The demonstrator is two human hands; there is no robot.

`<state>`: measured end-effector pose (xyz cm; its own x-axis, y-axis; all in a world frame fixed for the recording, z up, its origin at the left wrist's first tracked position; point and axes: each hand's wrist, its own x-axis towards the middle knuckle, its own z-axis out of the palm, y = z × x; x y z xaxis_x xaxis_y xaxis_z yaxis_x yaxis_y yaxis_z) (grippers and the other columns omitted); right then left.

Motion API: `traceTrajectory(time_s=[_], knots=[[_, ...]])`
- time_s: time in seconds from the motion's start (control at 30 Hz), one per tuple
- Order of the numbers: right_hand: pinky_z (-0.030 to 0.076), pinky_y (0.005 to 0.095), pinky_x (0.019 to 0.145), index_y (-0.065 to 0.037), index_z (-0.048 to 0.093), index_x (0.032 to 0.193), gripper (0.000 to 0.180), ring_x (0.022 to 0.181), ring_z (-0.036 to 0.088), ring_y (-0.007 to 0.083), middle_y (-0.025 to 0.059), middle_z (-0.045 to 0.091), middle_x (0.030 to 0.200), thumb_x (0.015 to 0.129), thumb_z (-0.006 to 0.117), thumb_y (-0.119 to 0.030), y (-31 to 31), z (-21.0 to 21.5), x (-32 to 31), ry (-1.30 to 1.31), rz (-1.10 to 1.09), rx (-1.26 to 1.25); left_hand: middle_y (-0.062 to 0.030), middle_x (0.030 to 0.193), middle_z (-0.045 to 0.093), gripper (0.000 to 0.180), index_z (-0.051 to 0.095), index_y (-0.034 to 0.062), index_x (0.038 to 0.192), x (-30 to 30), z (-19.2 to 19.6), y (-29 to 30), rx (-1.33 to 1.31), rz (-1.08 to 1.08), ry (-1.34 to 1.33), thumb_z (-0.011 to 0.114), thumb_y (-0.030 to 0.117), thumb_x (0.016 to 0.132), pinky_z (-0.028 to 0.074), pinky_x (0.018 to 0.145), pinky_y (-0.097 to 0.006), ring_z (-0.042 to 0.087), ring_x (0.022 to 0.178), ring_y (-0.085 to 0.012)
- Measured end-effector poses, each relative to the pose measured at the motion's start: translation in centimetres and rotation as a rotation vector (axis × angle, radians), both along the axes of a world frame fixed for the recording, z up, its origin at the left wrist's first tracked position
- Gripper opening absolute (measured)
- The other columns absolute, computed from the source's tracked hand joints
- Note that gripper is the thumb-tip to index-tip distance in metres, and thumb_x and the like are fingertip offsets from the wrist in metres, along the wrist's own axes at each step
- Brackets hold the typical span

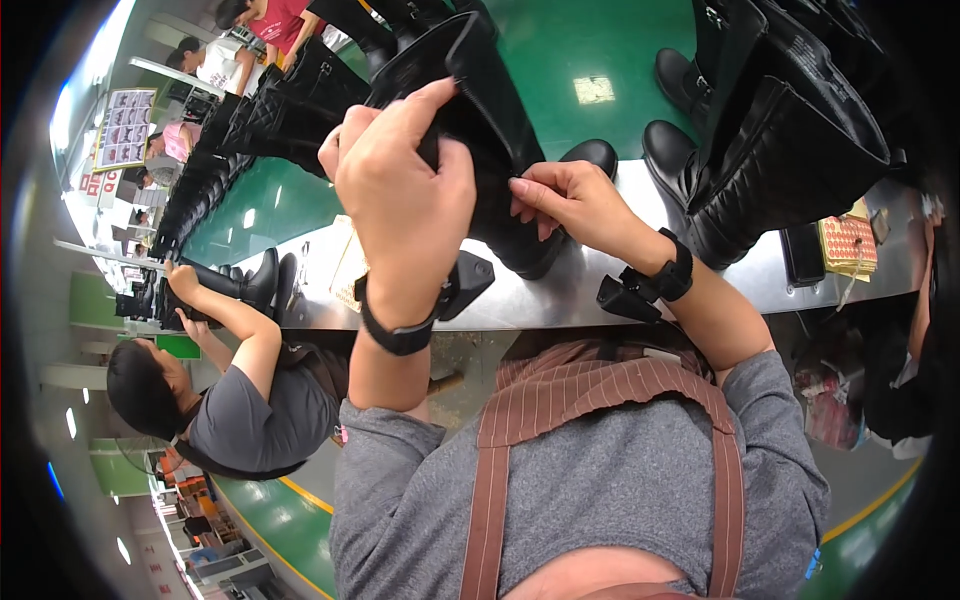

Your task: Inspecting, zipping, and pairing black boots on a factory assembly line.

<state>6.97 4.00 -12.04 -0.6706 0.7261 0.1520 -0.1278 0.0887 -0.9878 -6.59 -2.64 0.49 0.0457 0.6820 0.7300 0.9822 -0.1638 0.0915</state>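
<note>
**Both hands on a tall black boot at the metal bench**

The left hand [405, 195] is closed around the upper shaft of a tall black boot [480, 110], thumb across the front, fingers wrapped behind it. The right hand [565, 200] pinches the edge of the same shaft lower down, fingertips pressed to the leather. Each wrist wears a black strap with a small black device hanging from it. The boot stands tilted, its opening raised toward the camera and its rounded toe [590, 155] resting on the steel workbench [560, 290], near the bench's far edge where it meets the green conveyor belt [560, 60].

Toward the right end of the bench stand more black boots [770, 170], one with a quilted shaft, their toes pointing at the held boot. Beside them lies a yellow tray of small red pieces [848, 245], next to a flat black thing. The person wears a grey top and a brown striped apron [590, 400].

Along the bench's left end another person in a grey shirt [250, 410] holds a black boot with both hands, and a long row of black boots [250, 130] runs down the belt past further workers.
</note>
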Motion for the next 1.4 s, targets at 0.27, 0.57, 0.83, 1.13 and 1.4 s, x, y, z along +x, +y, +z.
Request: traceTrajectory(time_s=[0.27, 0.57, 0.83, 1.13, 1.4], knots=[[0.045, 0.0223, 0.052, 0.001, 0.066, 0.082, 0.033, 0.054, 0.059, 0.0087, 0.0040, 0.063, 0.069, 0.097, 0.056, -0.028, -0.3, -0.5, 1.0, 0.009, 0.008, -0.050, -0.0245, 0.152, 0.005, 0.120, 0.000, -0.0045, 0.148, -1.9, -8.6, -0.2, 0.482, -0.078, -0.291, 0.087, 0.020, 0.068, 0.013, 0.114, -0.053, 0.015, 0.140, -0.0408], [0.046, 0.0236, 0.050, 0.002, 0.063, 0.080, 0.034, 0.053, 0.060, 0.0097, 0.0049, 0.062, 0.069, 0.097, 0.054, -0.026, -2.0, 7.3, 1.9, -0.042, 0.012, 0.009, -0.0134, 0.111, 0.063, 0.068, 0.045, -0.0015, 0.126, -0.7, -22.4, -3.9, -0.291, -0.204, -0.958, 0.082, 0.010, 0.071, 0.049, 0.088, -0.033, 0.062, 0.101, -0.0212], [0.046, 0.0236, 0.055, 0.001, 0.064, 0.090, 0.027, 0.056, 0.059, 0.0108, 0.0041, 0.061, 0.070, 0.099, 0.051, -0.022, -3.0, 6.7, 5.2, 0.013, -0.119, 0.189, -0.0184, 0.117, 0.061, 0.081, 0.038, -0.0033, 0.132, 1.0, -20.9, -4.0, -0.359, -0.095, -0.972, 0.085, 0.016, 0.070, 0.047, 0.092, -0.034, 0.061, 0.105, -0.0243], [0.050, 0.0362, 0.072, 0.001, 0.058, 0.103, 0.064, 0.083, 0.062, 0.0291, 0.0147, 0.061, 0.095, 0.063, 0.085, -0.041, -7.1, -3.8, 19.0, -0.882, -1.029, 0.524, -0.0116, 0.097, 0.052, 0.043, 0.047, -0.0011, 0.117, 2.6, -18.2, -4.1, 0.217, -0.561, -0.412, 0.069, 0.006, 0.080, 0.043, 0.078, -0.033, 0.051, 0.083, -0.0214], [0.049, 0.0289, 0.089, 0.001, 0.057, 0.117, 0.054, 0.099, 0.063, 0.0147, 0.0093, 0.068, 0.107, 0.073, 0.083, -0.017, -2.0, -10.7, 18.2, -0.252, -0.734, -0.032, -0.0074, 0.076, 0.064, 0.027, 0.056, -0.0022, 0.109, 12.4, -22.6, 7.4, -1.076, -0.566, -0.970, 0.059, 0.021, 0.095, 0.047, 0.056, -0.026, 0.057, 0.061, -0.0119]])
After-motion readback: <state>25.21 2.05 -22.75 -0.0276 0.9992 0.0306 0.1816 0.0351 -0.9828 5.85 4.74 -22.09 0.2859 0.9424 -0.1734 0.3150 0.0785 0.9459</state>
